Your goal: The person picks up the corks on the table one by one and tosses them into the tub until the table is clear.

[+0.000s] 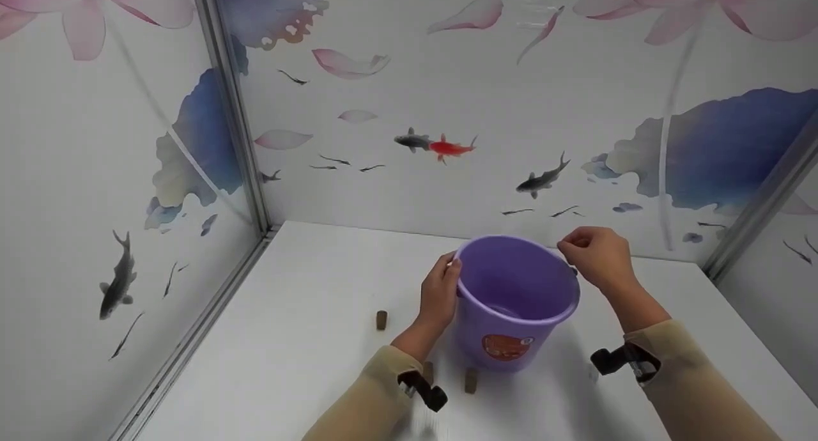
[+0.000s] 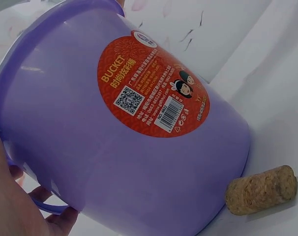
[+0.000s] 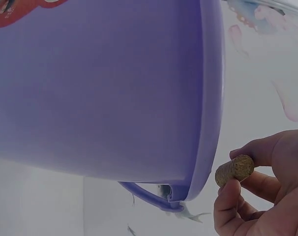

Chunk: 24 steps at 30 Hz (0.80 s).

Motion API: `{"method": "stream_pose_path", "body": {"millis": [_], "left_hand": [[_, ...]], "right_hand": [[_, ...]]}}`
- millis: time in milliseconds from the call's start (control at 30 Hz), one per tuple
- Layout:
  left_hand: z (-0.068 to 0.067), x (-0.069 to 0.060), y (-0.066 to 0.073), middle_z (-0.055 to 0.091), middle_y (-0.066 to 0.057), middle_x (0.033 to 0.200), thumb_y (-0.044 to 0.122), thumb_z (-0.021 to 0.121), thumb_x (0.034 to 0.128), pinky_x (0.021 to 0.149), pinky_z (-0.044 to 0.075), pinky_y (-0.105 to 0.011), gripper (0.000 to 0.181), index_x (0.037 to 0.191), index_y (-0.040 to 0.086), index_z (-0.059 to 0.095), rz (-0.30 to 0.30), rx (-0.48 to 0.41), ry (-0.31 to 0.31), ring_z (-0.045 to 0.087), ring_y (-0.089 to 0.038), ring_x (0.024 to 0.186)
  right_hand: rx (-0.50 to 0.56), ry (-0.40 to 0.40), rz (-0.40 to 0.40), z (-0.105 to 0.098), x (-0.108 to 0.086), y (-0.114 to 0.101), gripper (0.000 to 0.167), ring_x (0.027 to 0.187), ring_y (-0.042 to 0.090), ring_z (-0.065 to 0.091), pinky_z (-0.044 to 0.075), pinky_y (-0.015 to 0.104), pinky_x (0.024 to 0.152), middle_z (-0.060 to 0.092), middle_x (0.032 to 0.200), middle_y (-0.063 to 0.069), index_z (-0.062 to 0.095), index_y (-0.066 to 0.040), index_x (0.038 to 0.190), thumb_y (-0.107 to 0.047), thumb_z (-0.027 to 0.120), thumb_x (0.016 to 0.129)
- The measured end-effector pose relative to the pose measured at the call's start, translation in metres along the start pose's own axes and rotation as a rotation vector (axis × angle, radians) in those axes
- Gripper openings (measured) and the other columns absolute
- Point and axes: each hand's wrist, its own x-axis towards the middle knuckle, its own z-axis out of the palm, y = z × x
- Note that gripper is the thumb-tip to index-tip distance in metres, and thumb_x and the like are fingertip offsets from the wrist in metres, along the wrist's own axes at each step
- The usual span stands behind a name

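Bucket point(image 1: 511, 291) is gripped by the left hand point(image 1: 439, 293), fingers curled; I see the right hand point(image 1: 599, 257) pinching a cork point(image 3: 235, 170) nearby.

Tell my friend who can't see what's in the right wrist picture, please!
The right hand pinches a brown cork near the rim of a purple bucket, which fills much of the view and appears sideways. Part of a red label shows at the top left.

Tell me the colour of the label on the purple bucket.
The label is red with yellow and white print; it shows best in the left wrist view.
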Motion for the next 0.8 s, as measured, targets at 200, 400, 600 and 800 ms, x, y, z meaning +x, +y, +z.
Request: {"method": "stream_pose_path", "body": {"millis": [200, 400, 600, 800], "left_hand": [[-0.001, 0.0, -0.002, 0.074, -0.014, 0.128, 0.039, 0.045, 0.1124, 0.09, 0.053, -0.034, 0.043, 0.143, 0.016, 0.065, 0.01, 0.023, -0.015, 0.067, -0.025, 0.108], [-0.003, 0.0, -0.002, 0.074, -0.014, 0.123, 0.039, 0.045, 0.1129, 0.085, 0.053, -0.031, 0.042, 0.143, 0.016, 0.065, 0.013, 0.029, -0.013, 0.065, -0.015, 0.099], [-0.002, 0.001, -0.003, 0.075, -0.016, 0.118, 0.038, 0.046, 0.1128, 0.08, 0.052, -0.028, 0.041, 0.142, 0.016, 0.065, 0.015, 0.026, -0.014, 0.061, -0.008, 0.09], [-0.001, 0.0, 0.001, 0.074, -0.015, 0.123, 0.039, 0.047, 0.1124, 0.084, 0.052, -0.03, 0.041, 0.142, 0.017, 0.065, 0.001, 0.035, -0.008, 0.063, -0.01, 0.095]], "right_hand": [[0.015, -0.017, 0.016, -0.001, 0.0, -0.006, 0.024, 0.079, 0.023, 0.069, 0.052, 0.028, 0.066, 0.077, 0.088, 0.012, 0.079, -0.005, 0.103, -0.026, 0.068, 0.099], [0.027, -0.019, -0.003, 0.0, 0.0, -0.018, 0.024, 0.076, 0.023, 0.068, 0.052, 0.029, 0.063, 0.076, 0.085, 0.009, 0.079, -0.006, 0.103, -0.027, 0.068, 0.099], [0.02, -0.005, -0.022, 0.004, -0.001, -0.027, 0.022, 0.079, 0.025, 0.068, 0.05, 0.03, 0.066, 0.076, 0.086, 0.011, 0.079, -0.005, 0.102, -0.025, 0.069, 0.098], [0.02, -0.011, -0.019, 0.009, -0.001, -0.03, 0.022, 0.077, 0.022, 0.068, 0.051, 0.029, 0.065, 0.077, 0.085, 0.01, 0.08, -0.005, 0.102, -0.024, 0.07, 0.098]]}}
